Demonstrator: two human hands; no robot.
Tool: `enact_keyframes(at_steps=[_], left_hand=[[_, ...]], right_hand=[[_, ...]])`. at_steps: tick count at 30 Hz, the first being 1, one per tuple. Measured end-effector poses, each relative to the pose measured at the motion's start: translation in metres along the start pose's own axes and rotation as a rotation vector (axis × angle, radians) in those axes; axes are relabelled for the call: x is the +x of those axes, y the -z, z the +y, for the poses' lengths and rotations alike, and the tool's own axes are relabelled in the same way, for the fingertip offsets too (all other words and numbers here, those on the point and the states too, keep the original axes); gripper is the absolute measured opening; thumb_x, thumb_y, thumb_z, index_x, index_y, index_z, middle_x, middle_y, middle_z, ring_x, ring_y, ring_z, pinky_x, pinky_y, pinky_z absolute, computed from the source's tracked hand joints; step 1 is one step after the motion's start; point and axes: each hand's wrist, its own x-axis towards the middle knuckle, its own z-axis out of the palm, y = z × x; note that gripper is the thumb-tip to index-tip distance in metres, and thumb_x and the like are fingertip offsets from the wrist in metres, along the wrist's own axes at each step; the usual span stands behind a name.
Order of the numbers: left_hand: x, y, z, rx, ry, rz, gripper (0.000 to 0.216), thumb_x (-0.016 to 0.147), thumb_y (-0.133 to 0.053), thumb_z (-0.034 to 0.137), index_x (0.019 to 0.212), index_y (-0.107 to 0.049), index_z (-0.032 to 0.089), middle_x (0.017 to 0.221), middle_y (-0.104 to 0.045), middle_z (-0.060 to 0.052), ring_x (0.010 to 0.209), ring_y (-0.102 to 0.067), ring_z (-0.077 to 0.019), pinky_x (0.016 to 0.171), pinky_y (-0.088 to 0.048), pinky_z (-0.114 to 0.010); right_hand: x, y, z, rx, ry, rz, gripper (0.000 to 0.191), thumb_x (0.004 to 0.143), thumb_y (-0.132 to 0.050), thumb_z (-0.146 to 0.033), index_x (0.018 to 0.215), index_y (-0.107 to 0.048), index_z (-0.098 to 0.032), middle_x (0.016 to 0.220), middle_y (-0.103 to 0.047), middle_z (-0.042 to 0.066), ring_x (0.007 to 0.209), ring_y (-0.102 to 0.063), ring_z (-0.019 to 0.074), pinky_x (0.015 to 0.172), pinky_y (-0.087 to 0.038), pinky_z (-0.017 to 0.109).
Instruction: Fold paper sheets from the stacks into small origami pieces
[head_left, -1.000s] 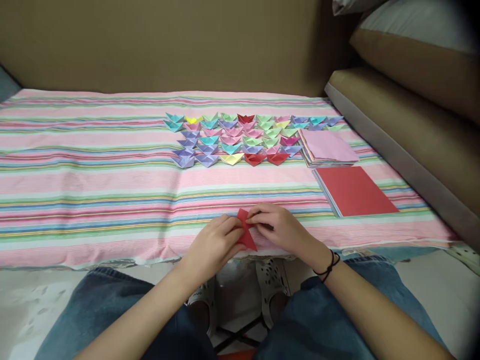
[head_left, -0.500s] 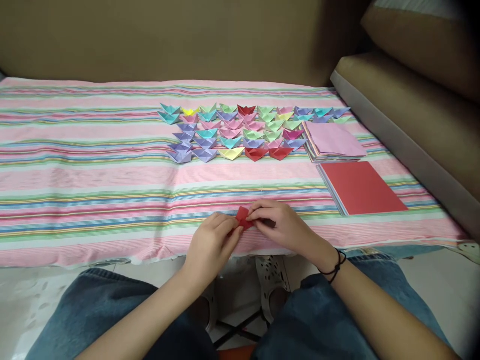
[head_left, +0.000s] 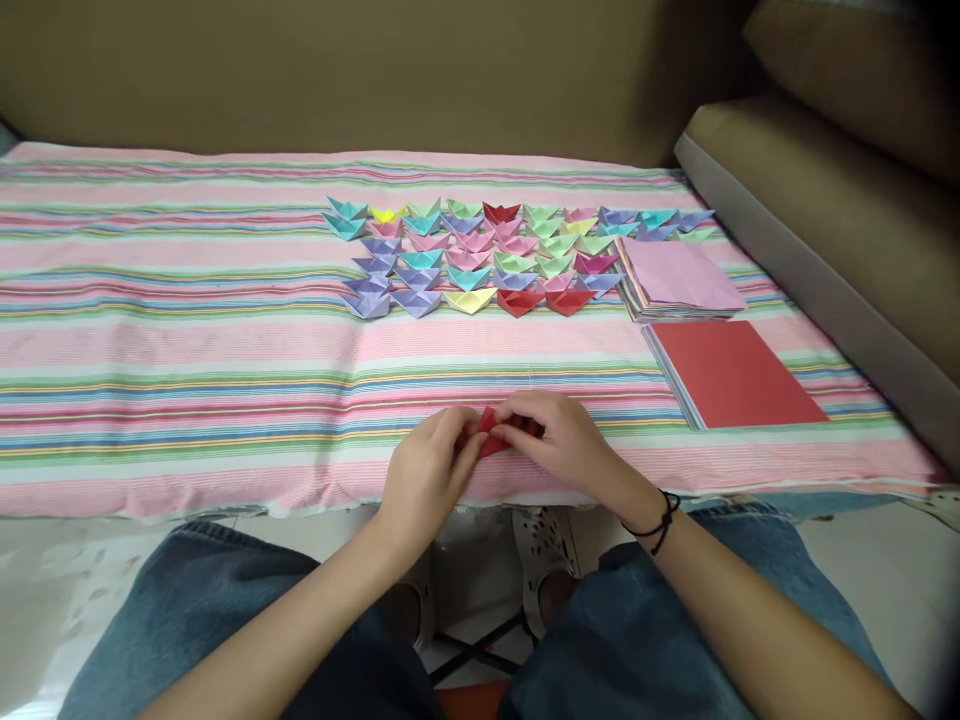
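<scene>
A small folded piece of red paper [head_left: 489,443] is pinched between my two hands, just above the front edge of the striped cloth. My left hand [head_left: 429,462] grips its left side with thumb and fingers. From the right, my right hand [head_left: 559,435] pinches it between thumb and forefinger. My fingertips cover much of the paper, so its full shape is hidden. Beyond my hands stand rows of small folded paper boats [head_left: 469,300] in several colours.
To the right lie a stack of paper with a red sheet on top [head_left: 742,375] and, behind it, a stack topped with pink [head_left: 682,275]. A brown cushion [head_left: 825,220] borders the right side. The striped cloth [head_left: 187,350] ends near my knees.
My hands have drawn closer together around the red paper, and less of it shows between my fingers. The view has shifted slightly; boats and stacks stay in place.
</scene>
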Motion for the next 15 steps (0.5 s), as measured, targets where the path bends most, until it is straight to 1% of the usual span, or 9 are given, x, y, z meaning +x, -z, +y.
enact_keyframes(at_steps=[2,5,7,9,11,15], left_hand=[[-0.005,0.001,0.002,0.09,-0.112,0.065,0.012,0.091,-0.046,0.021,0.099,-0.054,0.019,0.088,-0.064,-0.005,0.078,-0.058,-0.0174,0.067,-0.045,-0.029],[-0.016,-0.001,0.01,0.322,-0.353,0.113,0.018,0.088,-0.048,0.013,0.103,-0.057,0.016,0.097,-0.065,-0.009,0.086,-0.057,-0.0215,0.072,-0.045,-0.034],[-0.025,-0.005,0.016,0.459,-0.428,0.121,0.025,0.086,-0.051,0.012,0.11,-0.057,0.012,0.106,-0.065,-0.012,0.095,-0.057,-0.0253,0.079,-0.045,-0.037],[-0.032,-0.01,0.021,0.54,-0.406,0.092,0.032,0.086,-0.052,0.016,0.116,-0.056,0.007,0.112,-0.064,-0.014,0.101,-0.057,-0.0276,0.085,-0.045,-0.039],[-0.038,-0.014,0.024,0.569,-0.361,0.049,0.037,0.086,-0.053,0.021,0.119,-0.055,0.003,0.117,-0.063,-0.015,0.105,-0.056,-0.0286,0.088,-0.045,-0.039],[-0.043,-0.017,0.025,0.588,-0.319,-0.004,0.043,0.088,-0.051,0.026,0.123,-0.053,0.001,0.123,-0.06,-0.017,0.11,-0.056,-0.0292,0.09,-0.046,-0.039]], right_hand=[[0.001,-0.001,0.001,-0.004,-0.005,0.019,0.011,0.084,-0.058,-0.019,0.076,-0.064,-0.02,0.072,-0.063,0.0,0.067,-0.054,0.0141,0.059,-0.036,0.025],[0.003,-0.003,0.002,0.0,-0.026,0.052,0.011,0.083,-0.06,-0.021,0.072,-0.063,-0.02,0.073,-0.061,0.001,0.065,-0.053,0.0132,0.057,-0.037,0.025],[0.002,-0.004,0.002,0.01,-0.047,0.062,0.012,0.082,-0.062,-0.021,0.07,-0.063,-0.02,0.075,-0.06,0.001,0.063,-0.053,0.0123,0.056,-0.037,0.025],[0.002,-0.005,0.002,0.02,-0.059,0.071,0.012,0.081,-0.062,-0.021,0.069,-0.062,-0.02,0.075,-0.06,0.0,0.062,-0.053,0.0116,0.056,-0.037,0.024],[0.001,-0.006,0.003,0.028,-0.062,0.084,0.011,0.08,-0.063,-0.02,0.069,-0.061,-0.02,0.074,-0.059,-0.001,0.062,-0.053,0.0112,0.056,-0.038,0.024],[0.001,-0.008,0.004,0.032,-0.061,0.111,0.01,0.077,-0.065,-0.019,0.068,-0.059,-0.02,0.072,-0.058,-0.001,0.06,-0.051,0.0108,0.055,-0.039,0.024]])
